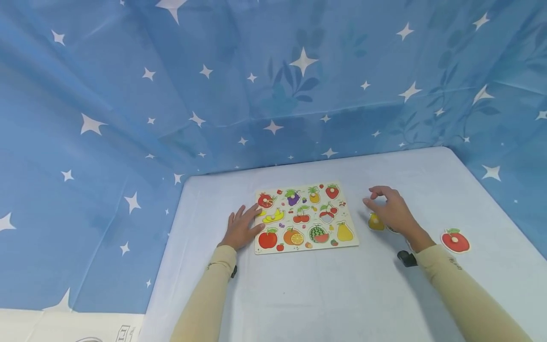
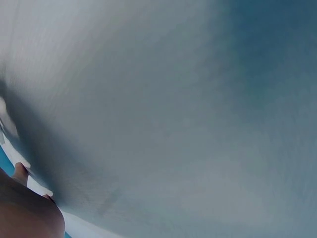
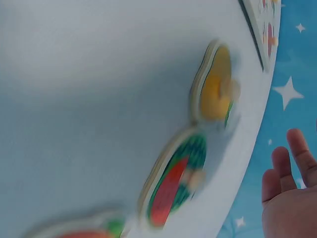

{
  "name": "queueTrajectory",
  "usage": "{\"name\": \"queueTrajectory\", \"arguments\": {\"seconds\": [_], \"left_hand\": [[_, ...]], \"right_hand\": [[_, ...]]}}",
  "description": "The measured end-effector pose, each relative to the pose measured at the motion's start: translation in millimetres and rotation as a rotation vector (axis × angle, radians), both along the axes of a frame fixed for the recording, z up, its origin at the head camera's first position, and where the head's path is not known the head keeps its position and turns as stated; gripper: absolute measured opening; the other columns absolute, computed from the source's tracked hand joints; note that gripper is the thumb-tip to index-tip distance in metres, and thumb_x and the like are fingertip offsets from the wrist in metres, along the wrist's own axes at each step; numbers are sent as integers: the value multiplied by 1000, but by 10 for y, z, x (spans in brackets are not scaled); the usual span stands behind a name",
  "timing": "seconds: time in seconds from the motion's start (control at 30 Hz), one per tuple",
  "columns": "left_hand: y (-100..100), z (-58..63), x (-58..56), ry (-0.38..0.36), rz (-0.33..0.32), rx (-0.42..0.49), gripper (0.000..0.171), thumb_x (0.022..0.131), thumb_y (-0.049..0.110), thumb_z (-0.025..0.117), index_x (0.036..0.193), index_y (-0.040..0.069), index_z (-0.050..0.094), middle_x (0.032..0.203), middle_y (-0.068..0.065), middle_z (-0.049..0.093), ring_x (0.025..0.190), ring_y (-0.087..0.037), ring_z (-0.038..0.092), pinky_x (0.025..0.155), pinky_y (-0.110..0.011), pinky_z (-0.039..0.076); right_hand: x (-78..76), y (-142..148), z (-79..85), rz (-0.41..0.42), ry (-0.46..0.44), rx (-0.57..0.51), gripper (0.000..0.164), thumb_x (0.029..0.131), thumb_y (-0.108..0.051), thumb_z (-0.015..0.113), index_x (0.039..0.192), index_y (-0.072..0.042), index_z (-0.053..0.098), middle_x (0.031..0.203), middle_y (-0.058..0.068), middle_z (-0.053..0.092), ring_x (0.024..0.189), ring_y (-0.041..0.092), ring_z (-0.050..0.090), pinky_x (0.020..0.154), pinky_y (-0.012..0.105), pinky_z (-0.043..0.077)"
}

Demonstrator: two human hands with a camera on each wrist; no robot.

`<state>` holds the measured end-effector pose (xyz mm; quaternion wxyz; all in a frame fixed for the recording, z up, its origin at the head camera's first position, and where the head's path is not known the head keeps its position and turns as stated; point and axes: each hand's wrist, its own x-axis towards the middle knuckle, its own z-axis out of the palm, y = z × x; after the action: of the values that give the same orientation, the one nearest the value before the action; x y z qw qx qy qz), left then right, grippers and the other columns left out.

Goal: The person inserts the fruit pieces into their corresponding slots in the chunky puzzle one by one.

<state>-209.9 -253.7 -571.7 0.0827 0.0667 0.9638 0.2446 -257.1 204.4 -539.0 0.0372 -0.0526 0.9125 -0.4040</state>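
A fruit puzzle board (image 1: 305,217) lies on the table, with my left hand (image 1: 241,229) spread at its left edge, fingertips over the rim. To the board's right, my right hand (image 1: 391,212) hovers over loose puzzle pieces, thumb and index finger apart and nothing between them. Just below those fingertips lies an orange piece (image 1: 376,222). In the right wrist view, the same piece shows a wooden knob, and a watermelon piece (image 3: 171,188) sits beside it. My hand mostly hides the watermelon in the head view. A red apple piece (image 1: 455,241) lies right of the wrist.
A pale cloth covers the table (image 1: 316,294). Blue star-patterned curtains (image 1: 265,85) hang behind and at both sides. Each wrist carries a dark camera, such as the right wrist camera (image 1: 407,259).
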Motion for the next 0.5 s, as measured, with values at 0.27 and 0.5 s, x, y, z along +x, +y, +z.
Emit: {"name": "queueTrajectory", "arguments": {"seconds": [0.27, 0.5], "left_hand": [[-4, 2, -13, -19, 7, 29, 62, 94, 49, 58, 149, 27, 41, 161, 9, 24, 150, -28, 7, 117, -55, -2], [-14, -47, -30, -32, 9, 9, 62, 94, 52, 56, 150, 29, 39, 161, 13, 22, 150, -24, 5, 118, -54, -2]], "right_hand": [[228, 441, 42, -33, 34, 29, 55, 96, -45, 57, 129, -1, 52, 133, 23, 49, 128, 46, 34, 97, 68, 32], [437, 835, -19, -105, 54, 92, 41, 98, -35, 58, 119, 0, 54, 130, 25, 52, 125, 47, 37, 93, 63, 35]]}}
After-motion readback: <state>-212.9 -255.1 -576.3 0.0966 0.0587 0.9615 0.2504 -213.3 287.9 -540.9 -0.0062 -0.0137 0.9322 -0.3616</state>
